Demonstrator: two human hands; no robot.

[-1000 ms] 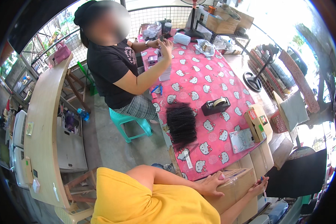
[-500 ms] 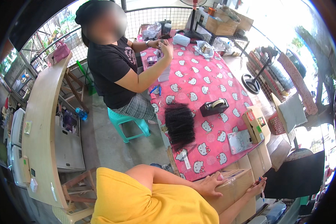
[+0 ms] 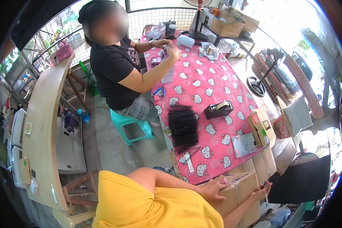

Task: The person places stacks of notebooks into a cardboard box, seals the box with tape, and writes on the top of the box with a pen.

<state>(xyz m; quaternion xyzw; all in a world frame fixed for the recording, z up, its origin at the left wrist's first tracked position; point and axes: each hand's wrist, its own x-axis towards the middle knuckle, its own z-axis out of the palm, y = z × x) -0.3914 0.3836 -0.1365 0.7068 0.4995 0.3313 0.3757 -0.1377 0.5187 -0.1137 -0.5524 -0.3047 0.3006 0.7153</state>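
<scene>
Little has changed since a second ago: the left hand (image 3: 213,189) still lies flat, fingers spread, on the tape-sealed brown cardboard box (image 3: 237,190) standing against the near edge of the pink-clothed counter (image 3: 212,81). The right hand (image 3: 263,190) (partly behind the box) pinches a thin pen-like stick (image 3: 265,193).

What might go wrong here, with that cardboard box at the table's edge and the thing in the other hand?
The left hand lies flat on the cardboard box, which sits beside the table edge, not on it; pressing unevenly might tip or shift it. The right hand holds a thin blue-tipped tool, possibly a pen or cutter; if it has a blade, a slip could nick the left hand nearby. The black bundle lies near the table's side edge and could get brushed off.
</scene>
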